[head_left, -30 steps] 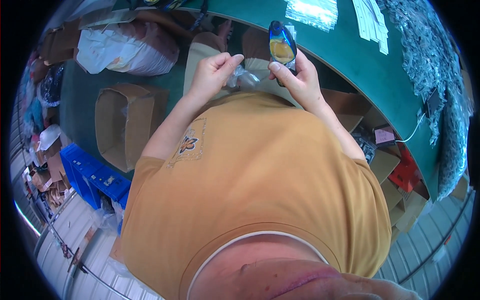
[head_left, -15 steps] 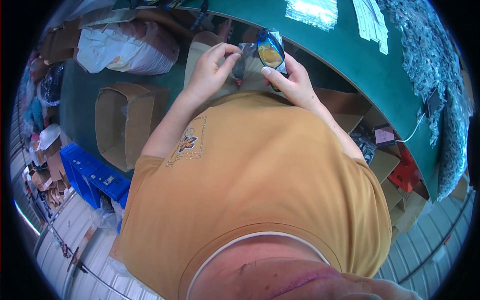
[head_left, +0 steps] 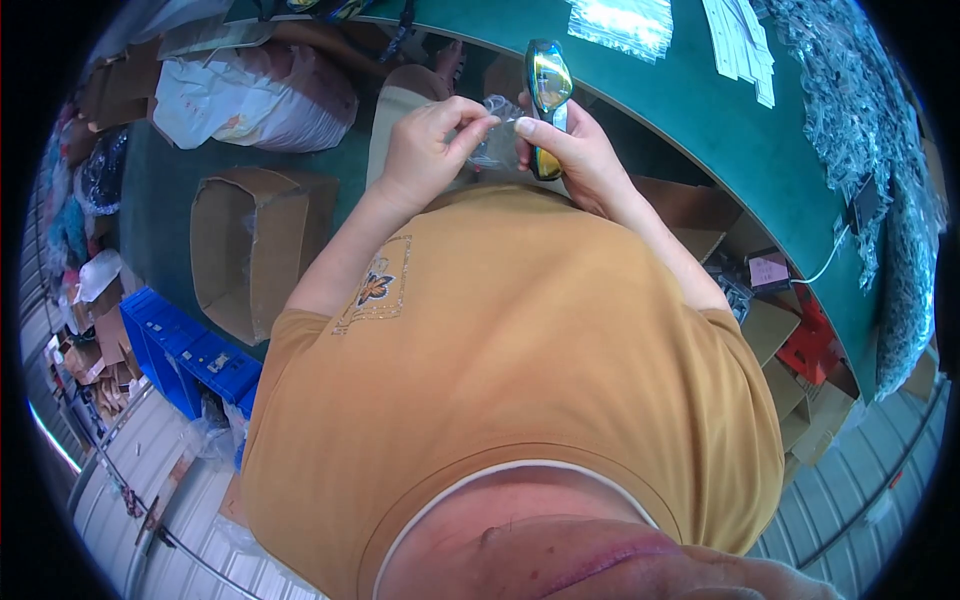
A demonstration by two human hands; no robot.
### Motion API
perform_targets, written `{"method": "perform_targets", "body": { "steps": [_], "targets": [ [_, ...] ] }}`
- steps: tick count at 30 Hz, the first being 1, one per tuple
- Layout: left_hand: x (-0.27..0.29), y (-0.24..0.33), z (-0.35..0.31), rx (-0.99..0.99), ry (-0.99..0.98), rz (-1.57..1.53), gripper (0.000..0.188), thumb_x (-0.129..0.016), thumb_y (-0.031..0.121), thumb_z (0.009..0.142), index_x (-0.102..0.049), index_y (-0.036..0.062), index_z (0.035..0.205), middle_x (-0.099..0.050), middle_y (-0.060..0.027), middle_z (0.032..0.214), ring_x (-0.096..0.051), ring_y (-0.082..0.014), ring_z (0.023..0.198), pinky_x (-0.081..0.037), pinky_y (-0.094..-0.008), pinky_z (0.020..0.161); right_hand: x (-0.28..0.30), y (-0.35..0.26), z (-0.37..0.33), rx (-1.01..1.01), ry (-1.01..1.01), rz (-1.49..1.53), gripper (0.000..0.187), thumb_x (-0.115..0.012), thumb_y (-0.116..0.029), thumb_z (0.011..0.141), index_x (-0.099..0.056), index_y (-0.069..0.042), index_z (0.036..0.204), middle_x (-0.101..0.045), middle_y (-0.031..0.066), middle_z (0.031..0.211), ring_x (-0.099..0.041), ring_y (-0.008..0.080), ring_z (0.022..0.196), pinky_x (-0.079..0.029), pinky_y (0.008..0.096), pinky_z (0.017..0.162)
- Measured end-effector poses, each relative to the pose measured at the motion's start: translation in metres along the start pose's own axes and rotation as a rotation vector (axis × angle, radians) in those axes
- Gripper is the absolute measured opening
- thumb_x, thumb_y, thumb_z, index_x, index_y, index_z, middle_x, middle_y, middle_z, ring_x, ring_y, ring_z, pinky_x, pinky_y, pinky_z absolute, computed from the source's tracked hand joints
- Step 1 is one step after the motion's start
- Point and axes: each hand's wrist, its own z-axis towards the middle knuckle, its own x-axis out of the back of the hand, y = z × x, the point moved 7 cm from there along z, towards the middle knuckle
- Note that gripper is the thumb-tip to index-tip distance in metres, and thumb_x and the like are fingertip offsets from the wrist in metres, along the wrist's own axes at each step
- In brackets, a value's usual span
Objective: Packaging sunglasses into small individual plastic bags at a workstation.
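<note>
My right hand [head_left: 585, 155] is closed around sunglasses [head_left: 550, 80] with a dark frame and yellow mirrored lenses. They stand on end, one lens above the thumb and the other below it. My left hand [head_left: 430, 145] pinches a small clear plastic bag [head_left: 497, 122] between thumb and fingertips. The bag lies between the two hands, right beside the sunglasses; whether my right fingers also touch it I cannot tell. Both hands are in front of my body, just short of the curved green table edge [head_left: 640, 120].
On the green table lie clear plastic bags [head_left: 620, 28], white strips [head_left: 740, 50] and a big heap of clear wrappers [head_left: 840, 110]. To the left are a cardboard box [head_left: 250, 250], a filled white sack [head_left: 250, 100] and blue crates [head_left: 190, 350]. More open cartons [head_left: 770, 330] stand at right.
The sunglasses have turned more upright and both lenses now show. My left hand has come slightly right and nearer with the plastic bag, which is now more bunched.
</note>
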Motion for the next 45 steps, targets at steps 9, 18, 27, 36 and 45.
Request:
{"method": "perform_targets", "body": {
  "steps": [9,18,27,36,45],
  "targets": [
    [-0.005,0.024,-0.004,-0.405,-0.028,0.367,0.012,-0.076,0.017,0.087,-0.067,0.0097,0.088,-0.07,-0.005,0.079,-0.068,-0.0234,0.077,-0.052,-0.044,0.095,-0.004,0.001,0.012,0.16,0.069,-0.072,0.046,-0.077,-0.009,0.089,-0.055,-0.001,0.129,-0.067,0.0047,0.099,-0.065,0.0145,0.085,-0.053,0.0302,0.078],
    [-0.01,0.024,-0.006,-0.387,-0.086,0.327,0.013,-0.078,0.016,0.086,-0.07,0.0095,0.093,-0.072,-0.0039,0.09,-0.069,-0.0216,0.086,-0.046,-0.043,0.101,0.004,-0.004,0.009,0.307,0.185,-0.431,0.036,-0.074,-0.005,0.084,-0.064,-0.005,0.118,-0.069,0.0022,0.102,-0.064,0.0104,0.093,-0.052,0.0281,0.084],
    [-0.018,-0.011,-0.008,0.1,-0.171,-0.23,0.012,-0.078,0.015,0.086,-0.073,0.006,0.093,-0.073,-0.0049,0.095,-0.069,-0.0217,0.093,-0.051,-0.0352,0.089,-0.003,-0.01,0.001,0.488,0.151,-0.667,0.04,-0.077,-0.007,0.081,-0.064,-0.005,0.119,-0.072,0.0074,0.102,-0.067,0.0136,0.095,-0.053,0.0301,0.086],
    [-0.015,-0.003,-0.007,-0.164,-0.143,0.059,0.013,-0.075,0.015,0.085,-0.069,0.0056,0.092,-0.071,-0.0051,0.09,-0.066,-0.0255,0.088,-0.05,-0.0384,0.086,-0.002,-0.009,0.0,0.408,0.107,-0.69,0.041,-0.078,-0.009,0.081,-0.064,-0.006,0.12,-0.07,0.0046,0.101,-0.063,0.0106,0.093,-0.052,0.0288,0.085],
    [-0.002,0.001,0.005,-0.113,-0.071,0.139,0.012,-0.07,0.012,0.083,-0.063,0.0058,0.089,-0.068,-0.0084,0.085,-0.064,-0.0291,0.088,-0.05,-0.0412,0.084,-0.011,-0.007,-0.001,0.451,0.043,-0.697,0.042,-0.074,-0.004,0.079,-0.064,-0.006,0.12,-0.072,0.0091,0.104,-0.068,0.017,0.098,-0.054,0.0333,0.087]
  ]
}}
